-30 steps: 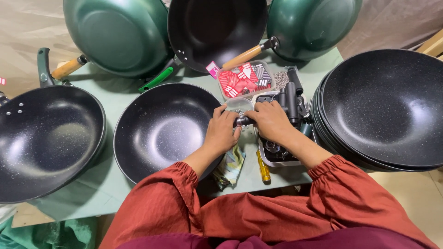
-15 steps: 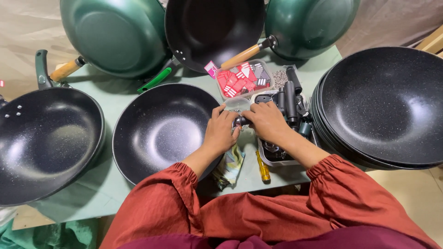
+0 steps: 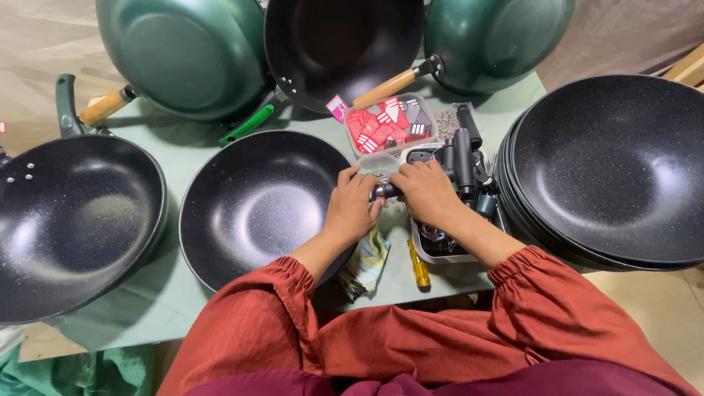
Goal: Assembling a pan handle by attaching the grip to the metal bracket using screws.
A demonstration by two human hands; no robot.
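Pan handle time, woks everywhere

My left hand (image 3: 353, 209) and right hand (image 3: 429, 194) both grip a black handle (image 3: 384, 191) at the rim of the black wok (image 3: 257, 205) on the green surface (image 3: 183, 154).

Handleless black speckled wok pan (image 3: 257, 205), bowl upward, sits at the near edge of the pale green table (image 3: 183, 150), and at its right rim a small dark handle piece (image 3: 385, 191) lies gripped between both hands.
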